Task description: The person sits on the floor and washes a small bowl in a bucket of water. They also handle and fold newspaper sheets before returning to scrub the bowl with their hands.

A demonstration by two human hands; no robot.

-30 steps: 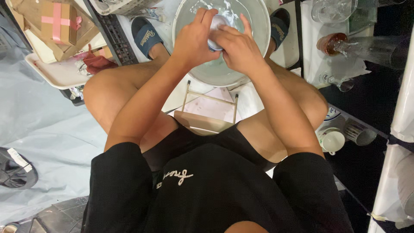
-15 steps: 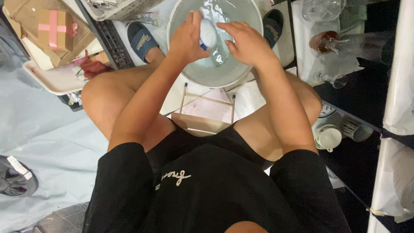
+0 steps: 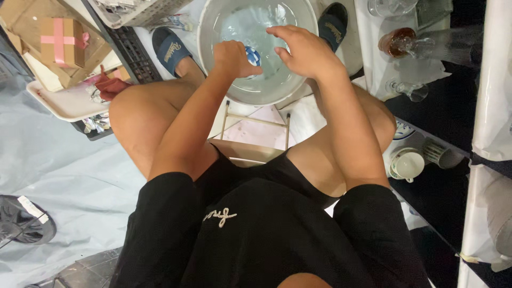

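A round grey basin [image 3: 213, 64] of water stands on the floor between my feet. My left hand [image 3: 233, 57] is over the basin, closed around a small blue-and-white object [image 3: 253, 55], which is mostly hidden by my fingers. My right hand [image 3: 304, 50] hovers beside it over the water with fingers spread and curved, holding nothing that I can see. I am seated on a low stool [image 3: 256, 144] with my knees apart.
Blue slippers [image 3: 169, 49] are on my feet beside the basin. A white tray [image 3: 64, 104], a cardboard box with a pink ribbon [image 3: 61, 40] and a basket [image 3: 133, 13] lie at the left. Glassware [image 3: 397, 42] and white cups [image 3: 408, 162] sit at the right.
My two hands were clasped together on the object over the basin; they have come apart, the right hand lifting off to the right while the left keeps the object.
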